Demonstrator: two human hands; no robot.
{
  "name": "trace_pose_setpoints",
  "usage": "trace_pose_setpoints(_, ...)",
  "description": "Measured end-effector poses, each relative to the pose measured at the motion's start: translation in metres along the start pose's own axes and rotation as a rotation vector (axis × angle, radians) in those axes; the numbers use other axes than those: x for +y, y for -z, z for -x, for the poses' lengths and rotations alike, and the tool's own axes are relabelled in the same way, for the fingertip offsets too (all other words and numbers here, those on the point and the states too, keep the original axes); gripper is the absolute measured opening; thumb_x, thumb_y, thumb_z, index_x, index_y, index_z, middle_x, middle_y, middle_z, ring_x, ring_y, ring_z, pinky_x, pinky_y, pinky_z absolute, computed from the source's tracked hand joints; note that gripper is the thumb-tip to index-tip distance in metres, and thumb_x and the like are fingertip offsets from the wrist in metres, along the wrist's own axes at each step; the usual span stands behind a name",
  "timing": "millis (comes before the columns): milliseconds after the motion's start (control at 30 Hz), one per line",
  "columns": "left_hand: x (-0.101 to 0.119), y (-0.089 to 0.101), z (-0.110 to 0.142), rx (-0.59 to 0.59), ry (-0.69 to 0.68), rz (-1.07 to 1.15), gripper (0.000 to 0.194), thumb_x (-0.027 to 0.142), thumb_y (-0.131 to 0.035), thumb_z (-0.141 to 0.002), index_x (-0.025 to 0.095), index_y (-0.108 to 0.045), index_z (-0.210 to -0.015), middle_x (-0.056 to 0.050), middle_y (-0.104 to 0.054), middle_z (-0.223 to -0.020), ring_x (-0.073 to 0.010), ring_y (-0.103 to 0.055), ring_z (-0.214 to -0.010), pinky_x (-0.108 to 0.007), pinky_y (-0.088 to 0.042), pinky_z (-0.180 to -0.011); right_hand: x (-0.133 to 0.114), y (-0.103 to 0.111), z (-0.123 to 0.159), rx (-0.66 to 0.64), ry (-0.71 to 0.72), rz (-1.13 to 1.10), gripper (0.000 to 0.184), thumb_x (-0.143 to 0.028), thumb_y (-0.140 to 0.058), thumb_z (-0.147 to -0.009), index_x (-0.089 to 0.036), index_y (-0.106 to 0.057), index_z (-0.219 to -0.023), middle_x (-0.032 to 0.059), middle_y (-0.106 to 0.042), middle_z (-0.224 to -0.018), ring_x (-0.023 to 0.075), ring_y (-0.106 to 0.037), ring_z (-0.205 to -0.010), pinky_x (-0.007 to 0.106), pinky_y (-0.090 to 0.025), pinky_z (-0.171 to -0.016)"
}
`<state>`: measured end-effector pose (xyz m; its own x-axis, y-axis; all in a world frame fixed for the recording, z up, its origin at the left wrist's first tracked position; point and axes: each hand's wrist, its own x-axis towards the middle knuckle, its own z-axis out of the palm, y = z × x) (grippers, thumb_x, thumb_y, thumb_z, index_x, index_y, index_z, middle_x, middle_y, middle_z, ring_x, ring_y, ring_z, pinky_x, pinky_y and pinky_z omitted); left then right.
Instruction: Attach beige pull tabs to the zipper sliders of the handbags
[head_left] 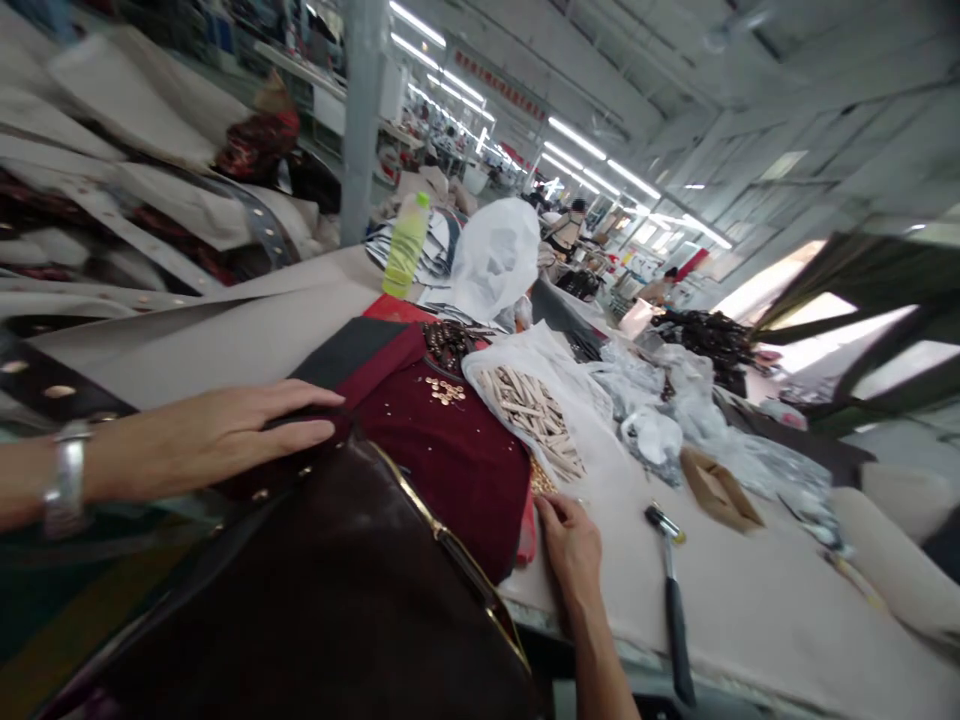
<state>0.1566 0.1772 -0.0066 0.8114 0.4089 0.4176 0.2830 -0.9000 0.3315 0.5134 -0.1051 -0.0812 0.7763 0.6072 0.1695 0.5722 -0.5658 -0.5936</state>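
A dark brown leather bag (300, 590) with a gold zipper (409, 490) fills the near foreground. My left hand (217, 435) holds its upper edge, dark material lying between the thumb and the outstretched fingers. At the table's front, my right hand (574, 540) has its fingertips pinched together beside small gold studs (541, 478) in a red wrapper (527, 535); whatever is between them is too small to make out. Maroon cloth (450, 470) lies between the hands, with a cluster of gold round pieces (445, 391) on it.
A hammer (673, 600) with a black handle lies right of my right hand. Beyond are beige strips (532, 415) on white plastic, a cardboard piece (718, 488), clear plastic bags (697, 410) and a yellow-green bottle (406, 245). Studded leather pieces (180, 215) are heaped at left.
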Motion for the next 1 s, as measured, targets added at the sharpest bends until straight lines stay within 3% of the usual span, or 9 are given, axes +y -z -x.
trace_pose_setpoints(67, 0.005, 0.011, -0.011, -0.184, 0.133, 0.172, 0.045, 0.037, -0.027, -0.108, 0.021, -0.062, -0.132, 0.005, -0.065, -0.130, -0.0118, -0.063, -0.114, -0.019, -0.042, -0.103, -0.003, 0.002, -0.001, -0.025, -0.001, 0.006, 0.047, -0.057, -0.052, -0.083, -0.019, -0.078, -0.091, 0.0110, -0.075, -0.099, 0.0292, -0.067, -0.093, 0.040, -0.048, -0.087)
trace_pose_setpoints(133, 0.011, 0.022, -0.024, -0.352, 0.241, 0.251, 0.046, 0.042, -0.036, -0.102, 0.017, -0.064, -0.128, -0.002, -0.066, -0.129, -0.0189, -0.062, -0.116, -0.025, -0.043, -0.103, -0.004, 0.006, -0.001, -0.039, -0.003, 0.003, 0.048, -0.060, -0.053, -0.079, -0.019, -0.077, -0.087, 0.0123, -0.074, -0.096, 0.0311, -0.066, -0.092, 0.043, -0.047, -0.087)
trace_pose_setpoints(233, 0.015, 0.035, -0.036, -0.550, 0.380, 0.302, 0.047, 0.053, -0.058, -0.085, 0.012, -0.069, -0.105, -0.008, -0.072, -0.098, -0.0209, -0.065, -0.088, -0.024, -0.048, -0.077, -0.007, 0.015, -0.001, -0.031, -0.013, -0.022, 0.052, -0.065, -0.054, -0.070, -0.019, -0.076, -0.080, 0.0135, -0.074, -0.097, 0.0328, -0.066, -0.096, 0.043, -0.047, -0.089)
trace_pose_setpoints(333, 0.019, 0.044, -0.031, -0.680, 0.495, 0.599, 0.051, 0.063, -0.070, -0.071, 0.014, -0.062, -0.082, -0.002, -0.059, -0.069, -0.0144, -0.051, -0.062, -0.022, -0.038, -0.055, -0.014, 0.026, 0.001, -0.002, -0.071, -0.030, 0.055, -0.070, -0.056, -0.063, -0.020, -0.074, -0.076, 0.0145, -0.075, -0.094, 0.0361, -0.067, -0.094, 0.046, -0.048, -0.087)
trace_pose_setpoints(433, 0.026, 0.053, -0.014, -0.659, 0.553, 0.926, 0.059, 0.068, -0.078, -0.061, 0.015, -0.057, -0.074, 0.003, -0.051, -0.061, -0.0099, -0.041, -0.054, -0.020, -0.031, -0.049, -0.034, 0.032, 0.005, -0.066, -0.079, -0.073, 0.055, -0.072, -0.060, -0.064, -0.020, -0.073, -0.076, 0.0100, -0.073, -0.076, 0.0325, -0.068, -0.075, 0.045, -0.049, -0.077)
trace_pose_setpoints(600, 0.047, 0.074, 0.013, -0.678, 0.640, 1.049, 0.048, 0.045, -0.088, -0.053, 0.013, -0.063, -0.078, -0.001, -0.064, -0.072, -0.0130, -0.055, -0.063, -0.021, -0.044, -0.058, -0.110, 0.024, 0.027, -0.220, 0.130, -0.359, 0.051, -0.068, -0.069, -0.072, -0.018, -0.067, -0.076, 0.0017, -0.063, -0.062, 0.0174, -0.058, -0.058, 0.029, -0.048, -0.057)
trace_pose_setpoints(700, 0.058, 0.089, 0.025, -0.648, 0.590, 0.986, 0.040, 0.039, -0.085, -0.055, 0.012, -0.065, -0.078, -0.002, -0.065, -0.072, -0.0136, -0.057, -0.066, -0.019, -0.044, -0.057, -0.171, 0.020, 0.051, -0.460, 0.188, -0.618, 0.043, -0.056, -0.078, -0.075, -0.016, -0.065, -0.066, -0.0001, -0.058, -0.054, 0.0106, -0.051, -0.047, 0.022, -0.042, -0.046)
trace_pose_setpoints(833, 0.067, 0.104, 0.039, -0.640, 0.550, 0.940, 0.040, 0.039, -0.083, -0.058, 0.012, -0.067, -0.082, -0.002, -0.065, -0.071, -0.0175, -0.060, -0.069, -0.021, -0.045, -0.056, -0.241, 0.017, 0.084, -0.836, 0.155, -0.875, 0.034, -0.044, -0.089, -0.067, -0.015, -0.076, -0.081, 0.0035, -0.070, -0.063, 0.0132, -0.063, -0.053, 0.023, -0.054, -0.053)
trace_pose_setpoints(1000, 0.078, 0.115, 0.055, -0.668, 0.544, 0.944, 0.036, 0.035, -0.079, -0.063, 0.014, -0.066, -0.089, 0.000, -0.067, -0.072, -0.0159, -0.059, -0.065, -0.021, -0.045, -0.056, -0.284, 0.012, 0.108, -1.067, 0.139, -0.865, 0.031, -0.039, -0.092, -0.066, -0.015, -0.076, -0.079, 0.0027, -0.070, -0.061, 0.0105, -0.063, -0.053, 0.019, -0.052, -0.054)
